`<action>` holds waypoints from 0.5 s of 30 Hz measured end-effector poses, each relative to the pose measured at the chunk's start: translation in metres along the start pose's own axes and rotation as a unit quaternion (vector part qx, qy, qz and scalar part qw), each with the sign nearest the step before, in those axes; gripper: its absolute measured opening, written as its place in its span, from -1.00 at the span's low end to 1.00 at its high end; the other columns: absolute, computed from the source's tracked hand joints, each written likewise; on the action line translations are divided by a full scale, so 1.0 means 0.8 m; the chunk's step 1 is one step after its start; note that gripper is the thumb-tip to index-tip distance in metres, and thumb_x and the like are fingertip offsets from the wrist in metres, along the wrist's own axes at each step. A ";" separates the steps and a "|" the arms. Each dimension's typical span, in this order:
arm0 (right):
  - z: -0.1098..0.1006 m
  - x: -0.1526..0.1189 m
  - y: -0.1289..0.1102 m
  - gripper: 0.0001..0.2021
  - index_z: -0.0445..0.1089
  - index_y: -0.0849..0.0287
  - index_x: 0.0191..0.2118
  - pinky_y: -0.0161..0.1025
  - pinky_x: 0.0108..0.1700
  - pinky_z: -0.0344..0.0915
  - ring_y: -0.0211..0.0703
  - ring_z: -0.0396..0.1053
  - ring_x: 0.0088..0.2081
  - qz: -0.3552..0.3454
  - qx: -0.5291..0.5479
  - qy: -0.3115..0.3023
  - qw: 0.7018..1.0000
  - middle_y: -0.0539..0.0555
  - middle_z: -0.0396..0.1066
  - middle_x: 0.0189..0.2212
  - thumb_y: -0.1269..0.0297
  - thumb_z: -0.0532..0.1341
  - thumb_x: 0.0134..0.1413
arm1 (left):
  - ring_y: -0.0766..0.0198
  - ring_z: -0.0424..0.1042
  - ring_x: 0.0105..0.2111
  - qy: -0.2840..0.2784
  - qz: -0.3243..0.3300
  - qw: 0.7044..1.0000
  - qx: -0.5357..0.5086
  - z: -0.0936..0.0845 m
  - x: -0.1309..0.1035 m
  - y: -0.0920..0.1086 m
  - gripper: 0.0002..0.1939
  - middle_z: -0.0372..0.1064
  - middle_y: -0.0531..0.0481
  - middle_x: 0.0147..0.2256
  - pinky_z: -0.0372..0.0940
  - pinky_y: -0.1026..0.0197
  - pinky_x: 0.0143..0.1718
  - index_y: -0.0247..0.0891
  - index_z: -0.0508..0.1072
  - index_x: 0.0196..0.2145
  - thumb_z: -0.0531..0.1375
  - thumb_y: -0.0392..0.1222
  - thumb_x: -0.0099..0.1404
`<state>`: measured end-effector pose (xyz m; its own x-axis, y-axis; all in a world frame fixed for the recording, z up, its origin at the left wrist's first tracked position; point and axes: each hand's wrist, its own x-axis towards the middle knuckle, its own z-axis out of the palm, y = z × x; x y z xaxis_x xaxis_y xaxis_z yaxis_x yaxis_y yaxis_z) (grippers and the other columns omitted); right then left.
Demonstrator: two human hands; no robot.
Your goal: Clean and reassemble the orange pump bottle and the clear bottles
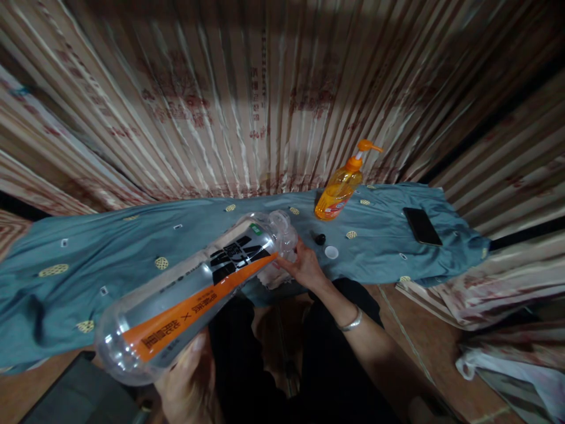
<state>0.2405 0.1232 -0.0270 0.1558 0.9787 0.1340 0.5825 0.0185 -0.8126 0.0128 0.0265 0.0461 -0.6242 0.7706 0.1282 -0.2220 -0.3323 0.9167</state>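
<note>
Clear plastic bottle (189,294) tilted over the blue cloth (132,241), neck toward the right hand (306,268)! Left hand (189,377) holds it near the base, thumb against the wall, other fingers hidden; right fingers sit narrow on clear plastic at the neck, separate piece or not, can't tell. Looks light, thin-walled, slippery, easily dented: gentle hold low down, firmer at the neck.

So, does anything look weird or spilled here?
I see no spill. One odd bit: a white round thing, maybe a cap, lies loose on the wrinkled cloth by a small black thing, not on a bottle.
</note>
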 end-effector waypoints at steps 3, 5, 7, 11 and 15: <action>-0.003 0.000 -0.004 -0.37 0.56 0.21 0.30 0.05 0.08 0.71 0.27 0.82 -0.03 0.017 0.007 -0.020 1.000 0.24 0.82 -0.04 0.04 0.61 0.24 | -0.27 0.60 0.38 0.004 -0.007 1.000 -0.005 0.002 0.000 0.001 -0.51 0.73 0.02 0.19 0.47 -0.35 0.49 0.04 0.78 -0.10 0.69 -0.09 -0.03; -0.004 0.001 -0.006 -0.37 0.55 0.22 0.31 0.07 0.09 0.71 0.29 0.82 -0.02 0.023 0.010 -0.024 0.999 0.25 0.81 -0.04 0.06 0.61 0.23 | -0.30 0.55 0.42 0.014 -0.019 1.000 -0.014 0.004 0.001 0.004 -0.49 0.74 0.05 0.19 0.40 -0.37 0.55 0.04 0.77 -0.17 0.73 -0.09 -0.12; -0.005 0.001 -0.007 -0.37 0.55 0.22 0.31 0.09 0.09 0.71 0.29 0.82 -0.02 0.024 0.013 -0.027 0.999 0.24 0.81 -0.04 0.08 0.61 0.23 | -0.31 0.52 0.44 0.023 -0.030 0.999 -0.022 0.006 0.001 0.006 -0.51 0.74 0.05 0.16 0.32 -0.39 0.60 0.02 0.75 -0.25 0.75 -0.11 -0.17; -0.006 0.001 -0.006 -0.38 0.56 0.20 0.30 0.10 0.10 0.72 0.30 0.82 -0.02 0.023 0.013 -0.023 0.999 0.23 0.81 -0.05 0.08 0.61 0.21 | -0.31 0.52 0.44 0.025 -0.028 0.999 -0.033 0.008 0.001 0.007 -0.55 0.75 0.02 0.15 0.29 -0.41 0.62 -0.02 0.71 -0.31 0.74 -0.10 -0.16; -0.006 0.000 -0.006 -0.40 0.57 0.18 0.27 0.12 0.09 0.72 0.31 0.82 -0.04 0.029 0.009 -0.022 0.999 0.23 0.81 -0.05 0.06 0.61 0.22 | -0.31 0.57 0.39 0.023 -0.029 0.999 -0.028 0.008 0.000 0.006 -0.57 0.75 -0.01 0.13 0.37 -0.41 0.56 -0.04 0.70 -0.34 0.73 -0.16 -0.15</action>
<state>0.2417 0.1220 -0.0204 0.1532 0.9863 0.0607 0.5594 -0.0360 -0.8281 0.0170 0.0283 0.0532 -0.6429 0.7639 0.0559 -0.3004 -0.3187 0.8990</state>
